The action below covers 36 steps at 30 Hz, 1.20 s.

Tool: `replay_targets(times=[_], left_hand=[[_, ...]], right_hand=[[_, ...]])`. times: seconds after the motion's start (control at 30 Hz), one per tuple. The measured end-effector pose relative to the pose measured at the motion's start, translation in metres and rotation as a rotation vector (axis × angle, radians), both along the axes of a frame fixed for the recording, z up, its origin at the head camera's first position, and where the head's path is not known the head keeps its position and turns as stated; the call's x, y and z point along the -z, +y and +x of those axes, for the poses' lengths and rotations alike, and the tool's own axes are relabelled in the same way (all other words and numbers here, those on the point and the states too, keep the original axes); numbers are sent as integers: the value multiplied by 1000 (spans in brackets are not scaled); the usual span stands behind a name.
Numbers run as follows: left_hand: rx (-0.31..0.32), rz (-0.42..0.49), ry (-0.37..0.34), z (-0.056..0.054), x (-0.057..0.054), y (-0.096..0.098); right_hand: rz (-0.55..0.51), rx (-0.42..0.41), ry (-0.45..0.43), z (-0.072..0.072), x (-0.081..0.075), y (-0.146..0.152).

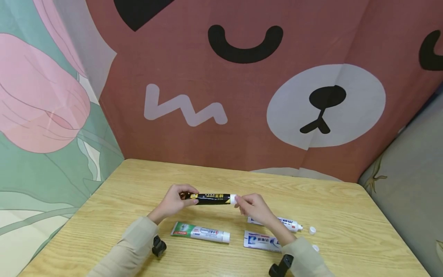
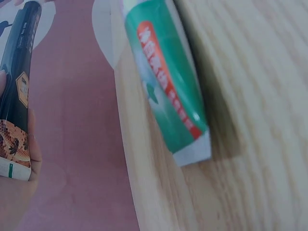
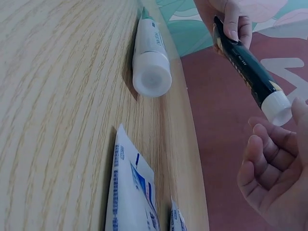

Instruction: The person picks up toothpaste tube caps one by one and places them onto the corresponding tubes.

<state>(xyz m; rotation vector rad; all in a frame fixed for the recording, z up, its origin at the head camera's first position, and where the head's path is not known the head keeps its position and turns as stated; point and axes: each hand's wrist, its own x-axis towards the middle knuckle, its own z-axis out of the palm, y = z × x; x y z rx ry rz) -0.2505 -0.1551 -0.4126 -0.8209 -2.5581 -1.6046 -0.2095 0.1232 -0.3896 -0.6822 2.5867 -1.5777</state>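
My left hand (image 1: 174, 202) grips the rear part of a black toothpaste tube (image 1: 212, 199), held level above the table. The thumb lies along its front side. At the tube's other end, my right hand (image 1: 254, 207) has thumb and index finger at the white cap (image 1: 233, 199). From the right wrist, the cap (image 3: 277, 109) sits on the tube between thumb and index finger, the other fingers loosely curled below. Nearer me lies a green-and-white toothpaste tube (image 1: 200, 232), its white cap on.
Two white-and-blue toothpaste tubes (image 1: 261, 241) lie at the right, partly hidden by my right forearm; the farther one shows a bare nozzle (image 1: 299, 227). Beside them are two loose white caps, one farther back (image 1: 312, 230). A printed cloth (image 1: 242, 134) hangs behind the table (image 1: 155, 175).
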Motion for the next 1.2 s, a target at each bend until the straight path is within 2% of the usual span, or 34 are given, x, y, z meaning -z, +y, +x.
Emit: replay_targets(times=[0.13,0.27,0.43,0.6,0.7,0.83,0.93,1.07,1.2], left_hand=[[8,6,3,0,0,1],[14,2,8,0,1,2],[-5,-48,42,1,0,5],[-18,-93,73,0,-1,8],[-15,-103,81,-1,-2,8],[-2,-100,89,-2,-1,7],[2,-107,91,-5,1,5],[15,-139,75,-11,6,1],[45,-193,47,-18,12,-3]], right_hand=[[12,25,15,5,-7,0],[-8,36,21,6,-6,-2],[-16,58,17,-3,11,-3],[-74,41,-70,-12,29,1],[-132,23,-116,-13,31,0],[-157,24,-157,-16,32,-2],[-141,54,-162,-19,34,-4],[-56,119,-148,-23,38,-10],[5,123,-132,-26,43,-14]])
